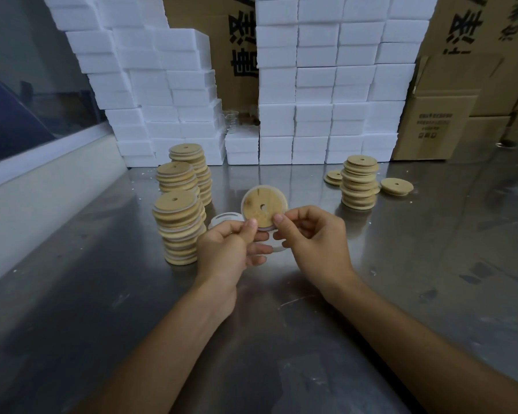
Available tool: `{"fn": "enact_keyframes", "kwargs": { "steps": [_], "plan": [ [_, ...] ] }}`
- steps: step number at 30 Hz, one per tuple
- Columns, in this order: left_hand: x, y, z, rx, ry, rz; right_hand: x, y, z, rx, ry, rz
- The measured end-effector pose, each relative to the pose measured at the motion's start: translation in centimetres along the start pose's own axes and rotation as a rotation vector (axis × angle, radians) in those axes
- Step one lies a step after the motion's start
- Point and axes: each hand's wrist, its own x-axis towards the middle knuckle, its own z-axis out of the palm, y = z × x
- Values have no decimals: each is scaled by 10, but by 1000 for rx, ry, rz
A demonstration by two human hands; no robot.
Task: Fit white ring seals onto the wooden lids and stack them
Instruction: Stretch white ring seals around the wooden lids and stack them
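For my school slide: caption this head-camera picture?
Both hands fit a white ring seal onto a wooden lid.

Both hands, left hand (231, 249) and right hand (317, 243), pinched a wooden lid (263, 208) upright; lid stacks (178, 225) stood at ten o'clock.

Beyond your hands, the cardboard boxes (240, 49) carry large black Chinese characters, cut off. The small print on the right-hand carton (434, 121) is too blurred to read.

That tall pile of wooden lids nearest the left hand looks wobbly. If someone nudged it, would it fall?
Probably, yes. The nearest stack is tall for its width, and its lids sit visibly offset, so a sideways push would likely topple or shear it. The metal table looks smooth and shiny, so the lower lids might slide instead of gripping. Each lid seems light and stiff, so spilled ones would likely scatter.
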Motion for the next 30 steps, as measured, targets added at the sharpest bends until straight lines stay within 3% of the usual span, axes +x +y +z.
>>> {"fn": "enact_keyframes", "kwargs": {
  "steps": [10,17,23,30],
  "plan": [
    [0,6,-3,305,12,385,2,-6,-5,48,-33,-1],
    [3,21,-11,215,229,603,-2,-2,-2,4,-60,36],
    [12,28,-19,59,468,490,0,2,-4,-44,-52,63],
    [20,31,-27,23,552,375,-1,0,-3,-64,-55,62]
  ]
}}
